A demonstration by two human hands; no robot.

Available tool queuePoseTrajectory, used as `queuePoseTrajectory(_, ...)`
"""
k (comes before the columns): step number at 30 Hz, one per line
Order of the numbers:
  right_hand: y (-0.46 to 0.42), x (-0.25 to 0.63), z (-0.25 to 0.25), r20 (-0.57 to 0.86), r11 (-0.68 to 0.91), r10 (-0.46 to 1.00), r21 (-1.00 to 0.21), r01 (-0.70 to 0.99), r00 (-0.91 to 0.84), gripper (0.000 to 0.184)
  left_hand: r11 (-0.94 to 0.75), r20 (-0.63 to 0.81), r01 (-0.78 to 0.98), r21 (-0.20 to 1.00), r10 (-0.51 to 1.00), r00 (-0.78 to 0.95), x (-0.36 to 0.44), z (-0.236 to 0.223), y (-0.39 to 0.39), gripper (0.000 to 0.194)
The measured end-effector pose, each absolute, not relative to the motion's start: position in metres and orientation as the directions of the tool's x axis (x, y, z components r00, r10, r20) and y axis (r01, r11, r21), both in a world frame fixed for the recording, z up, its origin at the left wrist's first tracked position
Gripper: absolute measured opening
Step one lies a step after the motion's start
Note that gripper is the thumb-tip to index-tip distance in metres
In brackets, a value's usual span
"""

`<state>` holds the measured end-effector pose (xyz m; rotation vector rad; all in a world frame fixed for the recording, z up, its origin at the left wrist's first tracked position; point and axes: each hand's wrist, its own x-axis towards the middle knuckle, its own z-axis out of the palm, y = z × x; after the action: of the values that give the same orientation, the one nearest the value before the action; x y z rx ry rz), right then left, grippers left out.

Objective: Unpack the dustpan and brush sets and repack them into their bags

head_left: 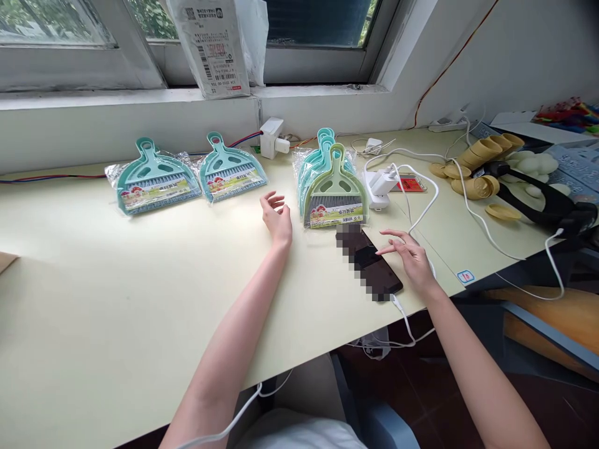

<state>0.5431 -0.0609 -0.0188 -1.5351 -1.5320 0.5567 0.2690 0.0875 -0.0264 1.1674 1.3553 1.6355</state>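
My left hand [277, 217] rests on the pale yellow table with its fingers loosely bent and nothing in them. It lies between a turquoise dustpan-and-brush set [233, 169] in clear wrap and a stack of such sets topped by a light green one [336, 190]. Another wrapped turquoise set [156, 181] is farther left. Over a dark smartphone [380, 271], my right hand [409, 259] hovers with its fingers apart and the index finger pointing at the screen. Whether the fingertip touches the glass I cannot tell. Part of the phone is covered by blurred blocks.
White chargers and an adapter [381, 187] with looping cables lie right of the stack. Farther right are several tan cylinders [482, 153] and a black strap [528, 184]. A white parcel bag [213, 53] leans at the window. The table's front edge [299, 363] runs before me.
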Motion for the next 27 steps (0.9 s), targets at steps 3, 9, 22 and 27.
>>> queuePoseTrajectory(3, -0.061, 0.543, -0.018, 0.253, 0.121, 0.951, -0.832, 0.541, 0.175, 0.041, -0.191, 0.186, 0.02, 0.981, 0.922, -0.338, 0.269, -0.026, 0.087, 0.038)
queuePoseTrajectory(9, -0.061, 0.539, -0.013, 0.232, 0.162, 0.972, -0.779, 0.606, 0.039, 0.037, -0.201, 0.191, 0.006, 0.979, 0.917, -0.351, 0.269, -0.025, 0.086, 0.034)
queuePoseTrajectory(22, -0.077, 0.524, 0.0, 0.199, 0.141, 0.953, -0.959, 0.246, 0.228, 0.032, -0.197, 0.163, -0.064, 0.978, 0.923, -0.349, 0.268, -0.024, 0.087, 0.043)
queuePoseTrajectory(27, -0.129, 0.483, 0.054, 0.273, 0.262, 0.953, -0.961, 0.091, 0.135, 0.032, -0.208, 0.174, -0.065, 0.976, 0.923, -0.344, 0.268, -0.026, 0.089, 0.042)
